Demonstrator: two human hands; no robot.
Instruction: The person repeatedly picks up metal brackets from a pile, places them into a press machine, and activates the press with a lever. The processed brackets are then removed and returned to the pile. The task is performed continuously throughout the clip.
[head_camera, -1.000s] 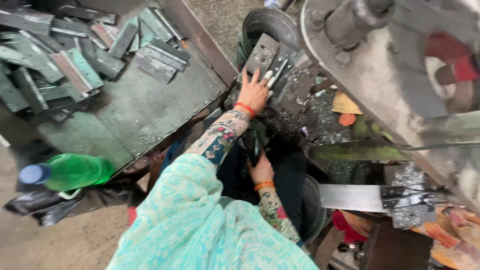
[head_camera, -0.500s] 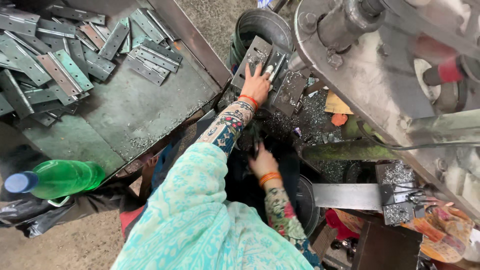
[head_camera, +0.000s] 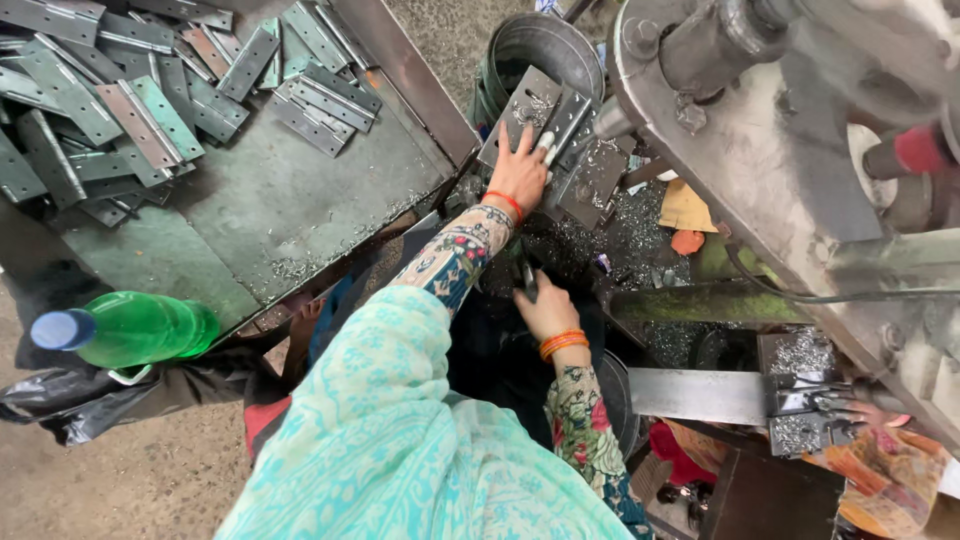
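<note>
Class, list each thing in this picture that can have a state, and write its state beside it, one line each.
Left hand: flat, fingers spread on the stacked hinge plates.
Right hand: closed around a dark object, unclear what.
Green bottle: lying on its side, blue cap on.
Metal bucket: upright, open.
Loose hinges: piled on the tray.

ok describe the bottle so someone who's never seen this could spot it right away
Start at the metal tray of grey hinge plates on the left. Just below its near edge lies a green bottle on its side, blue cap pointing left: the only bright green, rounded thing among flat grey metal.
</note>
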